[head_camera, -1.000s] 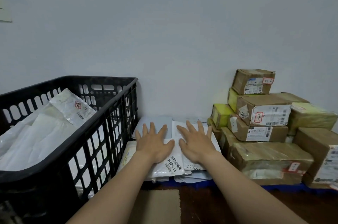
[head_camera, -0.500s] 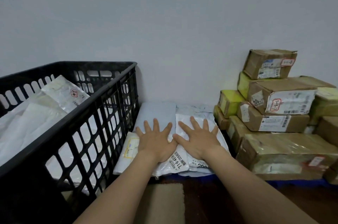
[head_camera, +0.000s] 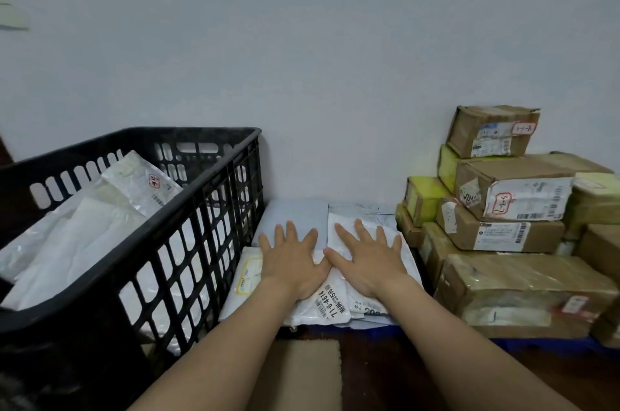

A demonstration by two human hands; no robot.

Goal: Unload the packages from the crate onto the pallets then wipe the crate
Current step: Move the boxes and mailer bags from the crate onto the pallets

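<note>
A black plastic crate (head_camera: 188, 229) stands at the left, holding several white soft packages (head_camera: 84, 229). To its right, a low stack of white and grey mailer bags (head_camera: 335, 303) lies on a blue pallet (head_camera: 379, 330) against the wall. My left hand (head_camera: 292, 259) and my right hand (head_camera: 367, 259) both lie flat on top of that stack, fingers spread, thumbs nearly touching. Neither hand grips anything.
A pile of taped brown and yellow cardboard boxes (head_camera: 503, 226) fills the right side of the pallet. A tan mat (head_camera: 298, 373) lies on the dark floor below my arms. The pale wall (head_camera: 302, 58) closes the back.
The hands stay flat on the mailer stack, shifted only slightly. The camera view has drifted, so the scene shifts a little in the frame.
</note>
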